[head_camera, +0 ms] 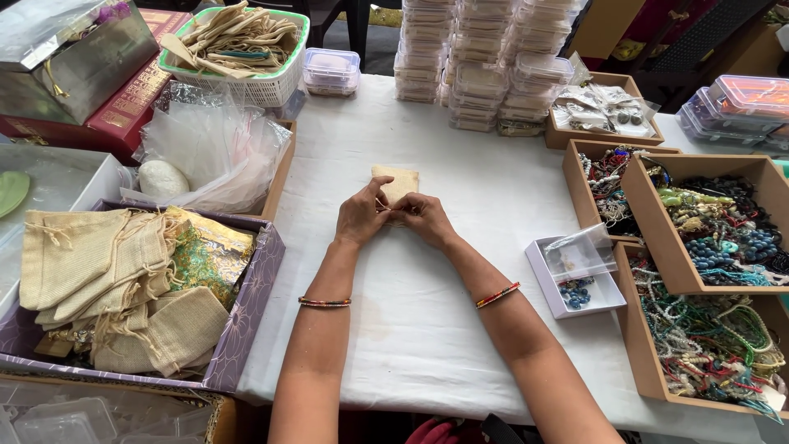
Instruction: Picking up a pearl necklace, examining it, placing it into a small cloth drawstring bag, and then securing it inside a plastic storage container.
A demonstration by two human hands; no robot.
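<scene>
While my left hand [360, 215] and right hand [423, 218] pinch the near edge of the small beige pouch [397, 182], fingers closed on it, its length runs straight away from me, centred between both hands.

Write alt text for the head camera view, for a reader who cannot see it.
Two bare hands, left hand and right hand, pinch the near end of a small beige cloth pouch on a white tablecloth. A purple box of pouches sits left, wooden trays of beads right.
</scene>
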